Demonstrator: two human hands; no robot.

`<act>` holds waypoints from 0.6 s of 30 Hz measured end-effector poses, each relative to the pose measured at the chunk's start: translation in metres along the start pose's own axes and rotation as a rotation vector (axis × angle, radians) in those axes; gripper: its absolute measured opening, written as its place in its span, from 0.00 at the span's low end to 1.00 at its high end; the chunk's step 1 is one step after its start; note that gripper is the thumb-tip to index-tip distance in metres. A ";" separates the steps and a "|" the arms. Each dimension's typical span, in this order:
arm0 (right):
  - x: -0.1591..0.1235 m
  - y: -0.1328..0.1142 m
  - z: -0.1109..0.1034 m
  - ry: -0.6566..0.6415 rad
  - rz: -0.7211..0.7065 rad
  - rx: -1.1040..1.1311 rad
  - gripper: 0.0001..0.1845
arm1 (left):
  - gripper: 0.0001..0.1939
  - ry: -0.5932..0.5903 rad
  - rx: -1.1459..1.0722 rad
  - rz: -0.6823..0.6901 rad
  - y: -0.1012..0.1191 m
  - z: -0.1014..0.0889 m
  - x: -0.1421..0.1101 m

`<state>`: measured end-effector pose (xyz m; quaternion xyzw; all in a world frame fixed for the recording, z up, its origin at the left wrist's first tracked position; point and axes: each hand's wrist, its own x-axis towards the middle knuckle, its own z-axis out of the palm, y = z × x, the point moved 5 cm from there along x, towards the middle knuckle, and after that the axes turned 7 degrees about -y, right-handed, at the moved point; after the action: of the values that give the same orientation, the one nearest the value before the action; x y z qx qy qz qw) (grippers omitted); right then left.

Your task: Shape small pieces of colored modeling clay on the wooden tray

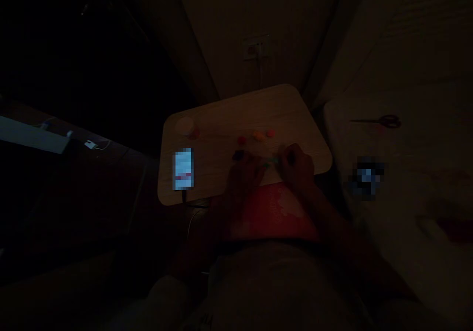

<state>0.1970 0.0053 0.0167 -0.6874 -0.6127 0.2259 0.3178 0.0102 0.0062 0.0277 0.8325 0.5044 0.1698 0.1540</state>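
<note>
The room is very dark, so detail is faint. On a small wooden table, my left hand and my right hand face each other near the front edge. Between their fingertips shows a small soft-looking green piece, with both hands closed on its ends. A dark blue lump lies against the left fingers. Just beyond the hands are a red piece, an orange-yellow piece and a pink piece. What these pieces are made of I cannot make out.
A lit phone with a cable lies on the table's left. Behind it stands a pale round container. Scissors and a blurred dark object rest on the surface at right. A wall socket is at the back.
</note>
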 end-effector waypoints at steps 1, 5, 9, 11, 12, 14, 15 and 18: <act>0.000 0.004 -0.004 0.053 0.013 0.035 0.13 | 0.16 0.000 0.009 -0.019 0.002 0.001 0.001; 0.000 0.012 -0.013 0.106 0.046 -0.031 0.12 | 0.11 -0.016 -0.048 -0.027 0.005 0.002 0.005; 0.004 0.007 -0.011 0.038 -0.053 -0.129 0.09 | 0.06 0.006 -0.255 0.021 0.002 0.001 0.007; 0.006 0.002 -0.007 -0.010 -0.135 -0.129 0.08 | 0.05 0.026 -0.403 0.034 0.000 0.002 0.007; 0.007 0.000 -0.005 -0.036 -0.175 -0.124 0.08 | 0.04 0.036 -0.475 0.027 -0.002 0.003 0.008; 0.009 -0.004 -0.001 -0.087 -0.253 -0.120 0.08 | 0.05 0.044 -0.589 -0.012 -0.007 0.007 0.008; 0.009 -0.006 0.001 -0.104 -0.288 -0.128 0.08 | 0.06 0.046 -0.630 -0.034 -0.009 0.009 0.008; 0.008 -0.010 0.002 -0.098 -0.348 -0.137 0.10 | 0.08 0.064 -0.702 -0.049 -0.013 0.012 0.009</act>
<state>0.1901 0.0143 0.0231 -0.5793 -0.7510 0.1586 0.2744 0.0094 0.0187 0.0127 0.7106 0.4398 0.3550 0.4191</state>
